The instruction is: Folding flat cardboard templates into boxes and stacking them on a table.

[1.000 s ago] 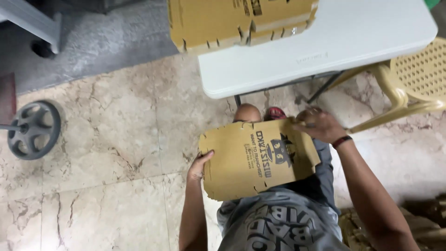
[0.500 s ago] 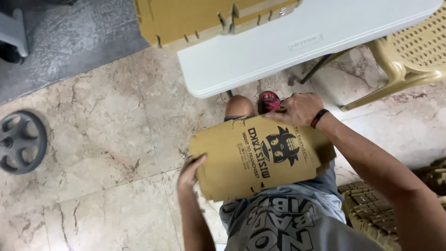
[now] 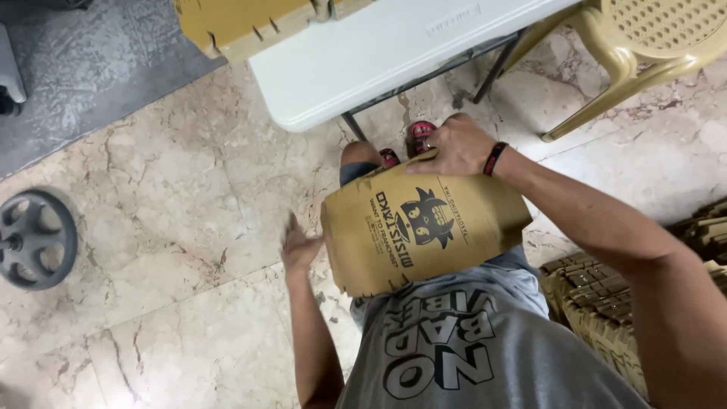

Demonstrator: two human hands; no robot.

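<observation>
Brown cardboard, a flat printed box blank (image 3: 420, 227), sits in the middle of the frame, against the person's lap. It bends into a soft curve. The right hand (image 3: 452, 146) rests on its top edge, fingers curled over and pressing the card down. The left hand (image 3: 301, 246) is at the left edge of the card, blurred, with fingers spread. I cannot tell if it touches the card or is just beside it.

To do this well, I think the top hand should keep a firm hold so the card does not slip off the lap. The open hand should push flat along the side, near the little notches at the lower edge, so the fold runs straight. A hard push in the wrong spot could crease or tear the card.

A white table (image 3: 356, 68) stands in the upper middle, with more brown cardboard pieces (image 3: 242, 23) on it at the top. A tan plastic chair (image 3: 644, 53) is in the upper right. A stack of brown cardboard (image 3: 598, 295) lies at the right edge. A dark wheel (image 3: 34, 238) sits at the left, on the marble floor (image 3: 166, 197).
</observation>
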